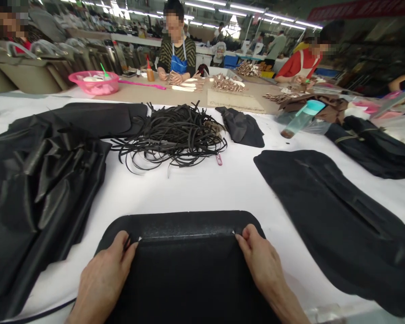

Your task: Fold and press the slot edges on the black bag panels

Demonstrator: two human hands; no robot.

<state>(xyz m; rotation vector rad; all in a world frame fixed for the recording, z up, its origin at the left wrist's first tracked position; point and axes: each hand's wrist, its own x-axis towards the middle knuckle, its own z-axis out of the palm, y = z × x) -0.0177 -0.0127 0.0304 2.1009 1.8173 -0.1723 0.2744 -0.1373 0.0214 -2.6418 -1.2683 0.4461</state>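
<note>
A black panel of stiff material with rounded far corners lies on the white table right in front of me, its far edge folded over towards me. My left hand pinches the fold at its left corner, fingers closed on it. My right hand pinches the fold at the right corner in the same way. Both hands rest on the panel.
A heap of black fabric pieces fills the left side. A tangle of black straps lies at the middle back. Flat black panels lie to the right, beside a teal-capped bottle. Other people work at a brown table beyond, with a pink basin.
</note>
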